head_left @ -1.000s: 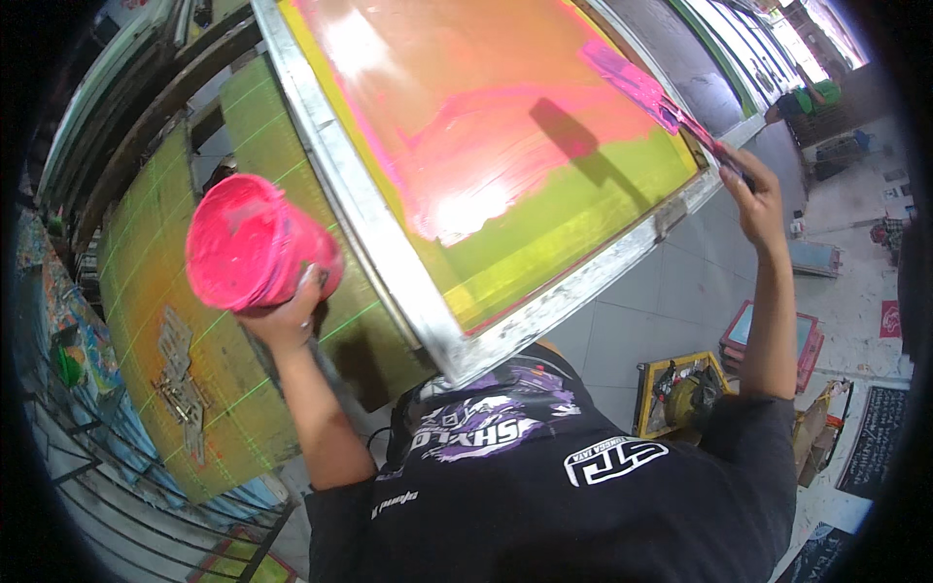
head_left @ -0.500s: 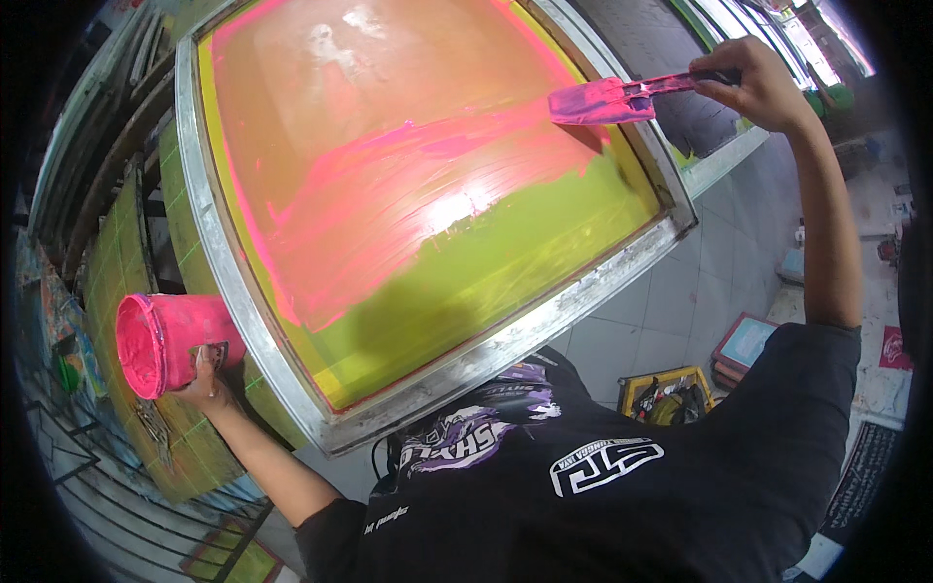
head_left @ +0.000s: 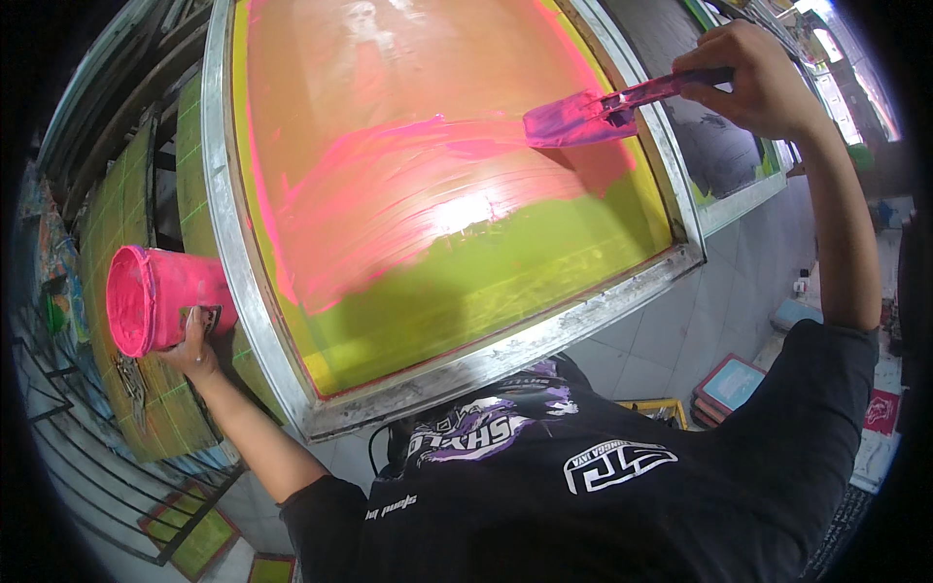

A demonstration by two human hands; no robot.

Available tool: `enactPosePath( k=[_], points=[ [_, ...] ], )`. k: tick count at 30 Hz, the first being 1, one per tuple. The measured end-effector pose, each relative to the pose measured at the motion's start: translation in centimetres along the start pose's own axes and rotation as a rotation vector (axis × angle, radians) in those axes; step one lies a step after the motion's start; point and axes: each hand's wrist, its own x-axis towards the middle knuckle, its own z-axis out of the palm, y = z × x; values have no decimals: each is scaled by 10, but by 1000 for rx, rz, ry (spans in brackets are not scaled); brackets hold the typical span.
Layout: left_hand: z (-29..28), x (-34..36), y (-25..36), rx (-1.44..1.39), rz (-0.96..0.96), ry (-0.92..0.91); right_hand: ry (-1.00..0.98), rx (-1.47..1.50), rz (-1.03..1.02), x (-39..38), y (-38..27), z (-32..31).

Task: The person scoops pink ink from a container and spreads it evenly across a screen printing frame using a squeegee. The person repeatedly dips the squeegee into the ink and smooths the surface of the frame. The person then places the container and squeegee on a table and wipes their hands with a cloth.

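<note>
Head view: the right hand (head_left: 753, 83) clenches the spatula (head_left: 578, 121) by its handle, pink-coated blade left of the grip above the framed screen (head_left: 544, 255), while the left hand (head_left: 197, 350) clasps the tilted bucket (head_left: 183, 290).

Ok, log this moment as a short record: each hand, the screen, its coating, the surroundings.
Left hand: holds pink bucket, mouth toward picture's left
Right hand: grips the dark handle of a pink-smeared spatula
Spatula blade: at the screen's right side; contact unclear
Screen: yellow-green, in a metal frame
Pink coating: over the far part; near strip mostly uncoated
Surroundings: tiled floor, gridded board at left
</note>
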Motion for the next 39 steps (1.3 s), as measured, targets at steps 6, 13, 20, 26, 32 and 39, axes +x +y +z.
enactPosePath(
  k=[6,13,20,26,32,39],
  points=[
    [12,-5,7,-15,29,57,35,27,-62,27,-18,-3],
    [20,-5,13,4,88,51,-110,-27,127,57,-50,-31],
    [19,-4,7,-49,35,70,-126,21,58,72,-61,-29],
    [25,-8,18,-81,65,83,-35,332,107,63,-55,-14],
    [25,-3,15,-21,-2,46,53,253,114,-23,34,2],
    [26,-7,16,-87,60,86,95,33,82,-5,17,16]
  ],
)
